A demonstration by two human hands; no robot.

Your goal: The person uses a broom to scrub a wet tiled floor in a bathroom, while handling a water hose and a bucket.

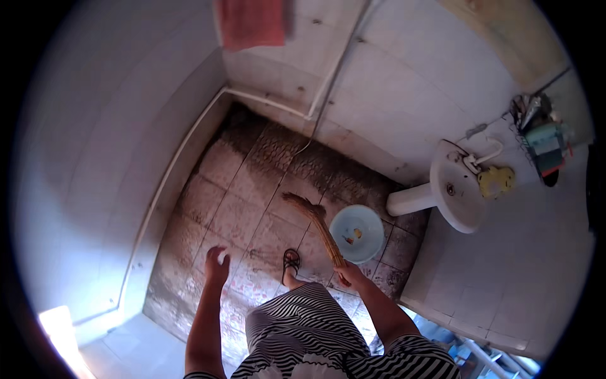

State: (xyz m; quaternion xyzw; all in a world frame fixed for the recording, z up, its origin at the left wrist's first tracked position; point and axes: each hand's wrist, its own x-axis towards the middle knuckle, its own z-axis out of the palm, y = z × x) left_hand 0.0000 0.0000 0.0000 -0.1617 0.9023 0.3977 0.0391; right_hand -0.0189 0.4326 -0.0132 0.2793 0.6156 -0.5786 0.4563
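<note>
My right hand is closed around the lower end of a brown straw broom. The broom slants up and to the left over the tiled floor, and its worn, ragged head bends toward the left. Close beside its handle, on the right, stands a pale blue basin with a few small yellow and brown bits inside. Off to the left, my left hand hangs above the floor with thumb and fingers apart, holding nothing.
A white pedestal sink with a yellow cloth-like item stands against the right wall. White pipes run along the walls. A red towel hangs at the top. Dark, damp stains mark the floor tiles. My sandalled foot is between my hands.
</note>
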